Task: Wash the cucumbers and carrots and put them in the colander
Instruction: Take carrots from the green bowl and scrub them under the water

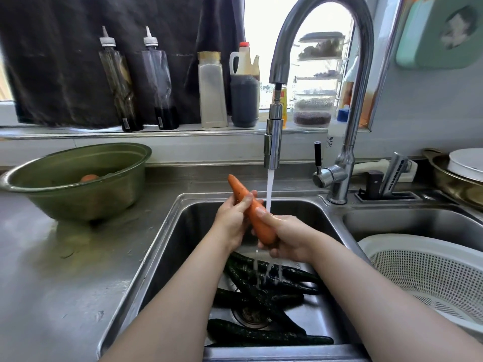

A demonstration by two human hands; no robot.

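Observation:
Both hands hold one orange carrot (254, 215) over the left sink basin (167, 246), just left of the running water stream (269, 189). My left hand (234, 218) grips its upper part, and my right hand (283, 237) grips its thick lower end. The carrot's tip points up and to the left. Water drips off my right hand onto several dark green cucumbers (264, 291) lying on the basin floor around the drain. The white colander (428, 273) sits in the right basin, and nothing shows inside it. Another carrot (89, 177) lies in the green bowl (78, 178) on the left counter.
The tall chrome faucet (273, 142) arches over the sink, its handle (317, 158) to the right. Bottles (211, 90) line the window sill behind. A knife block (386, 184) and a pan with a plate (460, 176) stand at the right.

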